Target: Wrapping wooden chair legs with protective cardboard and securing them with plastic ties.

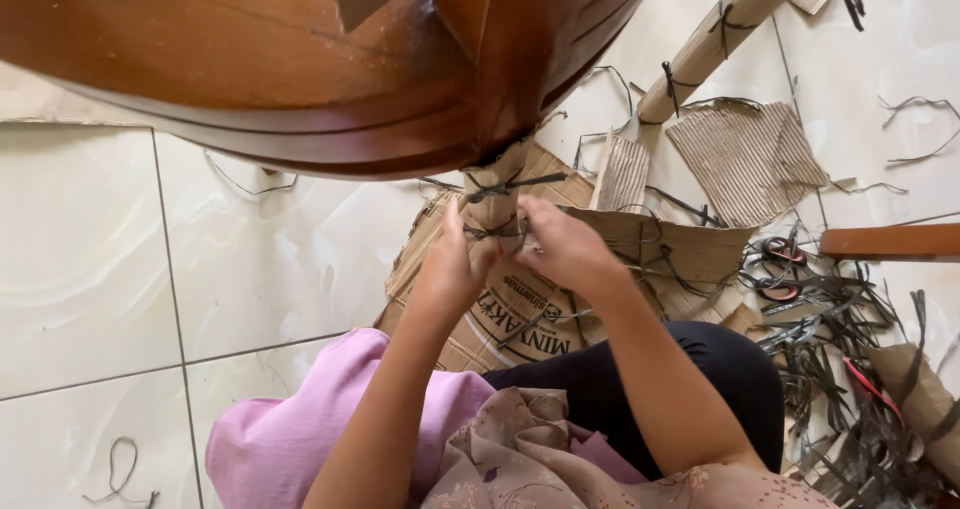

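Currently, head view: I see the left hand [452,269] and right hand [562,244] closed around the cardboard-wrapped leg [492,201] of a wooden furniture piece [300,59], at centre, pinching a dark strap [495,231]. One strap tie sits above it already; I judge the wrapping partly done on this leg. Far right, another wrapped leg [715,34] is tied. Scissors [780,269] and loose straps [835,369] lie right on the floor [90,269].

I see a glossy cream tiled floor [90,269] in daylight, a polished brown wooden tabletop [230,59] overhead, and flattened brown cardboard sheets [745,154] scattered across it.
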